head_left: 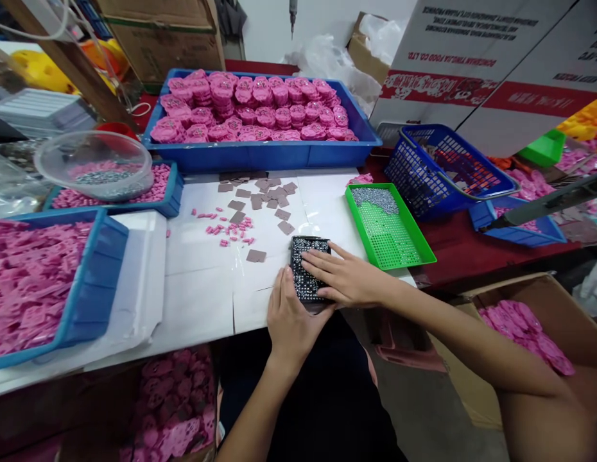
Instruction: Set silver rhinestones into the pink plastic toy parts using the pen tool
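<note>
A small black tray (297, 262) full of shiny metal balls or beads lies at the front edge of the white tabletop. My left hand (289, 317) grips its near left corner, fingers along the side and thumb at the front. My right hand (349, 277) rests flat on the balls, fingers stretched out across the tray from the right. Just left of it are a loose grey-brown square plate (256, 256) and a scatter of small pink pieces (228, 229). More square plates (274, 194) lie farther back.
A green tray (399, 240) part-filled with small metal pieces stands to the right, beside a blue basket (414, 170). A large blue bin (274, 154) of stacked pink parts spans the back. Blue bins (94, 282) of pink pieces and a clear bowl (94, 144) stand left. A screwdriver (293, 16) hangs above.
</note>
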Demonstrator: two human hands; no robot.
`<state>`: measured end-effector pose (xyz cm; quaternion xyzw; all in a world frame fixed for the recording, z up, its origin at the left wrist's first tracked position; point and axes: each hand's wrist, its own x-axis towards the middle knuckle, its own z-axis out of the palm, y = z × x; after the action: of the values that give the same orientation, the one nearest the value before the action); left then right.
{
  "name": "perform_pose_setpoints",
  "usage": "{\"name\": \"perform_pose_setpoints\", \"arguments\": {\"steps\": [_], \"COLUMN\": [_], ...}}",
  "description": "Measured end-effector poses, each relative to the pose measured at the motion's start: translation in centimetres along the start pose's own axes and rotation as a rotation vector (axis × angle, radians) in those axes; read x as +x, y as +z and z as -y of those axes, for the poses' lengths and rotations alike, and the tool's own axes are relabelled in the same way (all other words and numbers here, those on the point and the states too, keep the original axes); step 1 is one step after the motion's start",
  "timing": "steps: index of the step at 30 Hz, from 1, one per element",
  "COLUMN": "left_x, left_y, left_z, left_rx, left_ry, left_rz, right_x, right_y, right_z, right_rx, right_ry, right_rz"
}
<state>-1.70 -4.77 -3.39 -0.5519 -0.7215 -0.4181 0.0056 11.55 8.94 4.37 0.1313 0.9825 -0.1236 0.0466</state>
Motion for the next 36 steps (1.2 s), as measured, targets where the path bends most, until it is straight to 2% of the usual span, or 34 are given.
{"name": "perform_pose_setpoints", "arguments": {"steps": [4,7,9,13,18,24,29,36], "left_x": [-0.2,-0.4,-0.3,-0.1,-0.1,0.2,0.0,0.5], "left_y": [0.1,0.1,0.1,-0.1,-0.4,-0.6,-0.6,-0.8], "left_z": [0.4,0.8,0.9,1.0,1.3,0.7,1.1,0.2], "left_rx": [-0.006,-0.049,-0.065,-0.081,-0.135,-0.102,-0.120,-0.081], "left_ry": [0.020,0.035,0.030,0.001,0.031,-0.024,0.020,-0.019], "left_rz": [-0.008,0.006,0.011,0.034,0.053,0.043,0.083,0.033], "right_x": [1.4,0.5,-0.6,-1.4,-0.1,-0.2,0.0,1.4], "right_y": [0.7,0.8,0.4,0.0,1.0,0.9,1.7,0.7], "right_z": [1.8,2.6,2.3,1.4,1.0,0.0,1.0,-2.0], "right_rx": [-0.012,0.006,0.000,-0.022,-0.009,-0.094,-0.076,-0.059], "right_ry": [0.031,-0.061,-0.103,-0.093,-0.286,-0.109,-0.195,-0.040], "right_rz": [-0.002,0.047,0.071,0.028,0.013,-0.014,-0.010,-0.079]}}
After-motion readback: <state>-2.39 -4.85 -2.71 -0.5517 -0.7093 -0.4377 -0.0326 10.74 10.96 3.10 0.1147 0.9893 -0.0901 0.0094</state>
